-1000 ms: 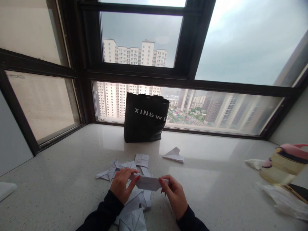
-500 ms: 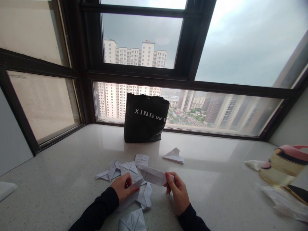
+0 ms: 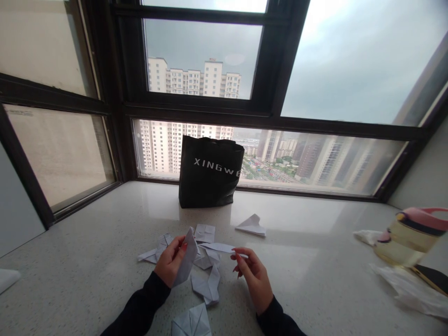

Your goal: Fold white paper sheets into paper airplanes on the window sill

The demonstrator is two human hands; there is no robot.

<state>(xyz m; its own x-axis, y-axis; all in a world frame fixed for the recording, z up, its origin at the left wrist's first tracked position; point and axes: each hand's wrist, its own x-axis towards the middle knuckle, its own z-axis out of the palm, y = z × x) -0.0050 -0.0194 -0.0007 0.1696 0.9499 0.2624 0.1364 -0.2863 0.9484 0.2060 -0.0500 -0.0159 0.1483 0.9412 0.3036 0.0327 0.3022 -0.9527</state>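
Note:
My left hand [image 3: 170, 261] grips a folded white paper [image 3: 188, 258], which stands tilted up over the left part of the paper pile. Between the thumb and fingers of my right hand [image 3: 254, 275] is the right end of a thin folded paper strip [image 3: 220, 248], seen nearly edge-on. Under and around both hands lie several folded white papers, among them a square piece [image 3: 205, 233] behind and an angular piece [image 3: 207, 285] in front. Nearest the camera is a creased square paper [image 3: 192, 322].
A black bag [image 3: 210, 172] stands by the window. A paper plane [image 3: 252, 225] lies in front of it, to the right. At the far right are a bottle with a pink lid [image 3: 409, 238], a dark phone-like object [image 3: 432, 278] and crumpled white wrapping [image 3: 408, 291].
My left hand has raised and turned its paper more upright, uncovering pieces below. The paper in my right hand has tilted flatter, now nearly edge-on. The view has shifted slightly.

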